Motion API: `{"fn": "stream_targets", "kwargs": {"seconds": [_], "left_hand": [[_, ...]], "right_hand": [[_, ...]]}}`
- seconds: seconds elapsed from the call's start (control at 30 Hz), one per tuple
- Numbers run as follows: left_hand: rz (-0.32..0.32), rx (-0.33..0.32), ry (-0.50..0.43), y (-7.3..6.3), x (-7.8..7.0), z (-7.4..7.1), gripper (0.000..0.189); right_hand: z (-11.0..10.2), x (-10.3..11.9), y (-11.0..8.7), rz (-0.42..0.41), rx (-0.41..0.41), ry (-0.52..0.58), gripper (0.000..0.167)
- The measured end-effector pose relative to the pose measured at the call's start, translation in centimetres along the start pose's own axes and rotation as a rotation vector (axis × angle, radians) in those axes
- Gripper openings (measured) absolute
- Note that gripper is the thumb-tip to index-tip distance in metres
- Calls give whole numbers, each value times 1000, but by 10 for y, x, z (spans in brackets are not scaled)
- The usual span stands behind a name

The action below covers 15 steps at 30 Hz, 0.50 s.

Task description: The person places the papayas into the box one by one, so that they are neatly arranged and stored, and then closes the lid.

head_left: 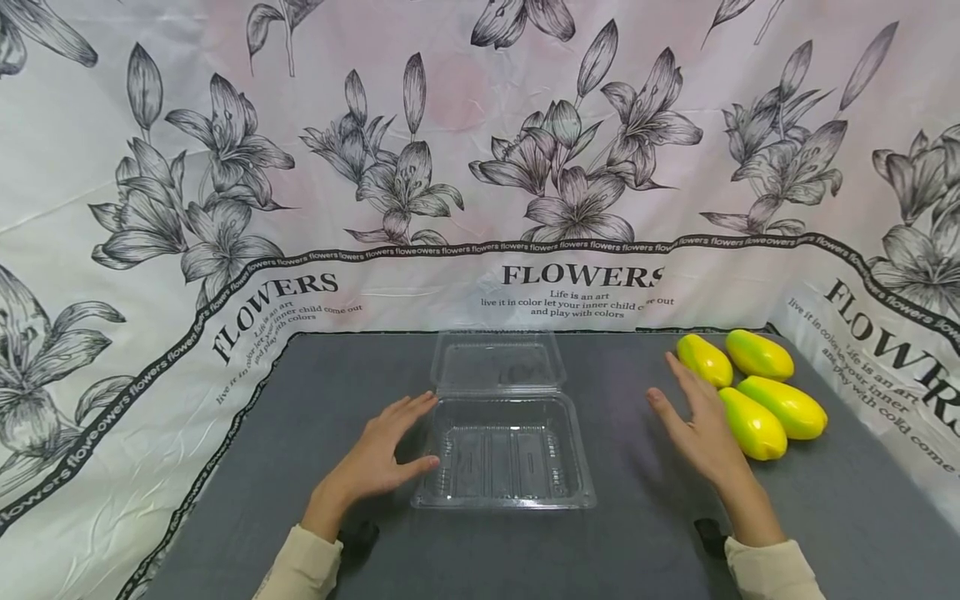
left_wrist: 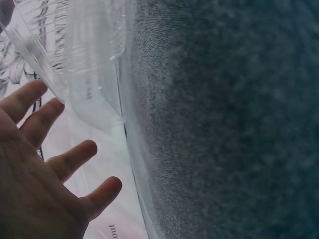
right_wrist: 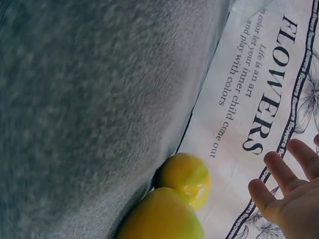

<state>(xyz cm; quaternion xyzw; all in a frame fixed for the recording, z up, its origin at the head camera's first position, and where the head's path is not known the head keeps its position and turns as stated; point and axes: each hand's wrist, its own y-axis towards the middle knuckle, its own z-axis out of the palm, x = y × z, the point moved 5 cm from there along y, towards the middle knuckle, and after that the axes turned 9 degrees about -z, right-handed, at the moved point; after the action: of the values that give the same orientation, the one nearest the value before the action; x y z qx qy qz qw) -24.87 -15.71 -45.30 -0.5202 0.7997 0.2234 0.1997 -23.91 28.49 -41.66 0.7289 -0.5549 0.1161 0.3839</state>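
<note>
A clear plastic clamshell box lies on the grey table with its lid folded back toward the wall. My left hand is at the box's left edge, its fingers spread and holding nothing. In the left wrist view, fingertips reach toward the clear plastic; I cannot tell if they touch it. My right hand hovers with fingers extended just left of several yellow-green mango-like fruits. Two of those fruits show in the right wrist view, apart from the fingers.
A grey cloth covers the table. White fabric printed with flowers and lettering hangs along the back and both sides. Its lower edge meets the table just behind the lid.
</note>
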Motion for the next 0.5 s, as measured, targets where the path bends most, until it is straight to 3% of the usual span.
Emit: {"fn": "stream_targets", "kwargs": {"seconds": [0.23, 0.5], "left_hand": [[-8, -12, -1, 0, 1, 2, 83], [-34, -1, -26, 1, 5, 2, 83]], "right_hand": [[-12, -5, -2, -25, -133, -41, 64], [-27, -20, -4, -13, -266, -170, 61]]}}
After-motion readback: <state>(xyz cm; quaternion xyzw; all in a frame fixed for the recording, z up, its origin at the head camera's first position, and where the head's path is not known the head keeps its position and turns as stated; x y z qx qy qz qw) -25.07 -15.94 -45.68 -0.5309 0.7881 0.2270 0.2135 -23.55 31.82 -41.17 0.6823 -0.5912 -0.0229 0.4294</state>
